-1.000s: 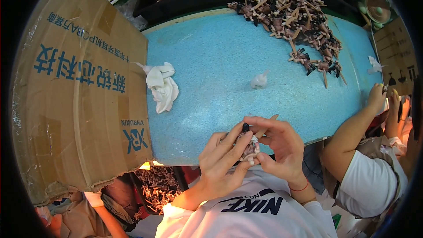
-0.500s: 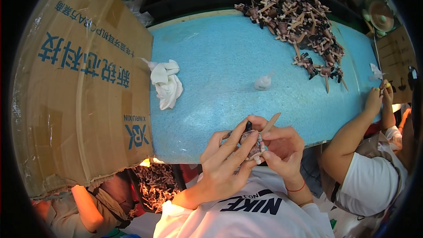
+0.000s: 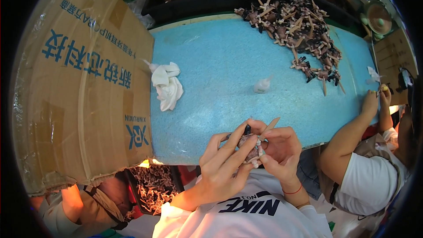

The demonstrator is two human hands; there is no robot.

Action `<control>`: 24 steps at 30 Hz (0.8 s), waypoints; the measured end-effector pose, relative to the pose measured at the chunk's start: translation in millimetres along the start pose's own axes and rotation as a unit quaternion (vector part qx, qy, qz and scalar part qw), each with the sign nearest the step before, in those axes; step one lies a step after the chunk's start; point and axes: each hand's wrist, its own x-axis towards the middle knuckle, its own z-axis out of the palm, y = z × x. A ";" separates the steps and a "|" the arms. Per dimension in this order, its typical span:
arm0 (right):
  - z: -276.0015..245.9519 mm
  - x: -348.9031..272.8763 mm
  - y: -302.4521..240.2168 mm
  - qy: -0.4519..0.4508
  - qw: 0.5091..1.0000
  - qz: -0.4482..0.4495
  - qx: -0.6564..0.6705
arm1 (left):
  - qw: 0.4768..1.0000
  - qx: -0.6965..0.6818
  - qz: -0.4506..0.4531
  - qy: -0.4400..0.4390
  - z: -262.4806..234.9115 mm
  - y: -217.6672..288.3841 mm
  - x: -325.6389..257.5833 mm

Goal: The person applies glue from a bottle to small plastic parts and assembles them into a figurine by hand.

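Note:
Close in front of my chest, just past the near edge of the blue table, I hold a small figurine (image 3: 249,155) with a brownish body, a black tip and pale ends. My left hand (image 3: 218,163) has its fingers wrapped over the figurine's left side and top. On the other side, my right hand (image 3: 284,156) pinches it between thumb and fingers. A flat tan stick-like piece (image 3: 272,124) juts up from the figurine by my right fingers. Part of the figurine is hidden behind my fingers.
A small translucent bottle (image 3: 261,86) stands mid-table. A crumpled white cloth (image 3: 167,90) lies beside a big cardboard box (image 3: 88,105) at left. Many similar figurines (image 3: 304,31) are heaped at far right, before black trays (image 3: 211,2). Co-workers sit on both sides; one's arm (image 3: 346,145) is at right.
Both hands keep their hold on the figurine, with only slight finger shifts. The right co-worker's hands move a little, and the left co-worker's arm shifts left.

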 end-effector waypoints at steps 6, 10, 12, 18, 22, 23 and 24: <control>4.4 0.0 -3.5 0.010 0.999 -0.011 -0.043 | 1.000 -0.026 0.002 -0.001 0.1 -3.0 -0.8; 3.9 0.2 -11.4 -0.016 0.992 -0.005 -0.126 | 0.996 -0.089 -0.006 -0.007 -1.1 -7.9 -2.6; 4.1 0.1 -15.0 -0.013 0.988 -0.008 -0.151 | 0.992 -0.122 -0.015 -0.013 -1.0 -11.5 -4.1; 1.3 -8.7 -18.1 0.022 0.980 -0.045 -0.193 | 0.897 -0.404 -0.175 -0.048 3.8 -12.2 -9.4; -5.0 -13.9 -16.2 0.038 0.955 -0.065 -0.286 | 0.810 -0.518 -0.272 -0.026 4.8 -11.2 -12.4; -5.9 -14.6 -14.9 0.045 0.956 -0.068 -0.281 | 0.787 -0.536 -0.303 -0.033 4.8 -12.2 -13.1; -3.7 -14.2 -14.7 0.044 0.956 -0.069 -0.280 | 0.788 -0.535 -0.302 -0.033 3.5 -11.2 -12.3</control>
